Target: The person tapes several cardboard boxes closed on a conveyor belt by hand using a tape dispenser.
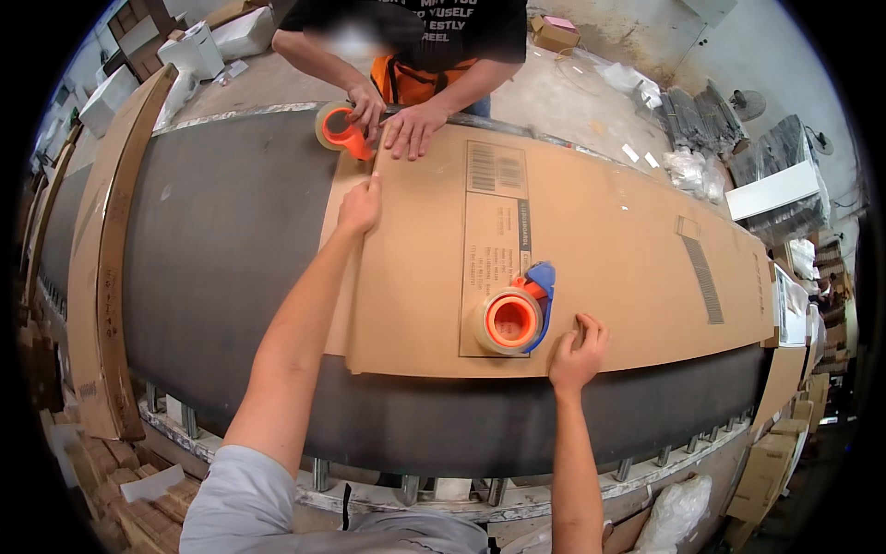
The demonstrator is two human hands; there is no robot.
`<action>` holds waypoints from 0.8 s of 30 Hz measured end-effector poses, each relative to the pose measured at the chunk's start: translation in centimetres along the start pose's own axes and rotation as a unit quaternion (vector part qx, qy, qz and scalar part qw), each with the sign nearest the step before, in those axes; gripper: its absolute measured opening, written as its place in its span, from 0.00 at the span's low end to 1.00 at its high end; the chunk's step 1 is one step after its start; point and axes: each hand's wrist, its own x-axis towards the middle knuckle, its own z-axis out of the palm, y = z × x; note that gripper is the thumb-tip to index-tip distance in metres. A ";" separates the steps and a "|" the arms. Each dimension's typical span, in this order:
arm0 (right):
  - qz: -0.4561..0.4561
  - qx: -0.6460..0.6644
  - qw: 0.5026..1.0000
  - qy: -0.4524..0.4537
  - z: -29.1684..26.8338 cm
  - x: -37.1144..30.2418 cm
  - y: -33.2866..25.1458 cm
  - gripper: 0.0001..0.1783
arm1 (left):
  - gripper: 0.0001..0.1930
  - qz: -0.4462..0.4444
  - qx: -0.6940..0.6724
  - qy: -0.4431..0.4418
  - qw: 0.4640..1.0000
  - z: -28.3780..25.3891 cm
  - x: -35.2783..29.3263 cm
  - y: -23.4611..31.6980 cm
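Observation:
A large flat brown cardboard box (415,268) lies on a dark conveyor belt (221,231) before me. My left hand (360,206) reaches across to the box's left end, its fingers bent together over the flap edge there. Close to the near edge, my right hand (581,353) rests on the box with fingers loosely curled and thumb apart, nothing between them. Just left of it, a blue and orange tape dispenser (510,320) with a roll of clear tape lies on top. Across the belt, a co-worker's hand (415,127) presses the box while the other holds an orange tape dispenser (347,135) at the flap.
A long upright cardboard piece (109,268) stands across the belt on the left. Another carton (783,383) adjoins the box's right end. Rollers and a metal rail (406,497) run along my side. Stacked cardboard (148,499) lies at lower left, plastic wrap (678,512) at lower right.

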 end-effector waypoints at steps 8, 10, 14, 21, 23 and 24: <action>0.010 -0.012 1.000 -0.014 0.5 0.2 -0.5 0.17 | 0.38 0.053 -0.109 0.024 0.992 1.7 4.3 -1.6; 0.017 -0.025 0.999 -0.020 0.1 0.3 -0.7 0.17 | 0.40 0.065 -0.124 0.043 0.989 2.6 7.7 -1.4; 0.057 0.095 0.989 -0.101 -0.8 -0.2 -2.0 0.21 | 0.47 0.159 -0.209 0.080 0.962 1.2 19.8 -2.6; 0.103 0.234 0.939 -0.230 -0.6 -3.6 -11.5 0.48 | 0.38 0.091 -0.503 -0.470 0.720 -5.4 26.7 -9.1; 0.114 0.186 0.954 -0.205 -1.8 -5.4 -10.1 0.46 | 0.35 0.005 -0.449 -0.149 0.881 0.6 18.8 -7.8; 0.118 0.157 0.961 -0.196 -2.7 -7.0 -8.1 0.45 | 0.35 -0.034 -0.508 -0.141 0.849 4.9 14.3 -7.7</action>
